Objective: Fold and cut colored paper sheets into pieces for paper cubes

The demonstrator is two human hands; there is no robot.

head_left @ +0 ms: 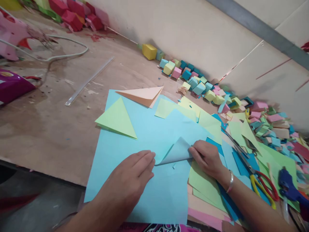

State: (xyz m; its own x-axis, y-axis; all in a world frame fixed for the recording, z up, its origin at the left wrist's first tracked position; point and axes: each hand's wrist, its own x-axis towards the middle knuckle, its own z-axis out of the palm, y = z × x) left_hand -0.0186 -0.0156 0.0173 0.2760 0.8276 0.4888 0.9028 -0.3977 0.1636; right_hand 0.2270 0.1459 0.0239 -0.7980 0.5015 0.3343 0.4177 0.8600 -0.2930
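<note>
Blue paper [175, 151] — curled edge pinched by right fingers [197, 154], left fingers [144, 160] flat, unclenched, broad tabletop [55, 135] leftward

My right grip [206, 158] hid a corner of the blue paper [177, 153]; the left edge cropped what seemed a purple packet [14, 86].

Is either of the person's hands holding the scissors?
No, the scissors lie beside the right forearm, while the right hand pinches pale-blue paper and the left hand rests flat.
</note>
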